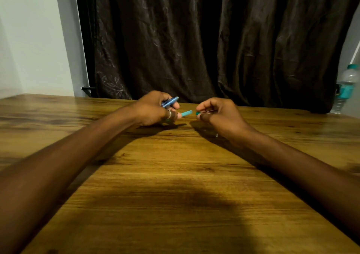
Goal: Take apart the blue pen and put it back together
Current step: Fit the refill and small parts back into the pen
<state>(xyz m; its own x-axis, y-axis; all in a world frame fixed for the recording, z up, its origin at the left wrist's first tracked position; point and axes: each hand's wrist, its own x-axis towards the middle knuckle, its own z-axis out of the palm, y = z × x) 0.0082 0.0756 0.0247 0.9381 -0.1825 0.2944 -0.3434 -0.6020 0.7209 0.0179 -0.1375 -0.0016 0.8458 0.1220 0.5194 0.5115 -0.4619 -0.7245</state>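
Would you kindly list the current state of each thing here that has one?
Blue pen: apart, pieces split between both hands.
Left hand: closed on dark blue piece and light blue barrel.
Right hand: pinching small teal piece.
Water bottle: upright, capped.
Curtain: drawn.

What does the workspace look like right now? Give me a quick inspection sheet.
Surface: wooden table, grain visible, a shadow on its near part.
Job's things: pen is apart; a blue pen piece and a light teal pen piece are in the left hand, a small teal piece with a thin refill in the right hand.
Clutter: a water bottle at the far right edge.
Hands: left hand closed on two pieces, a ring on one finger; right hand pinching its piece.
Cables: nothing seen.
Surroundings: dark curtain behind, pale wall at left.
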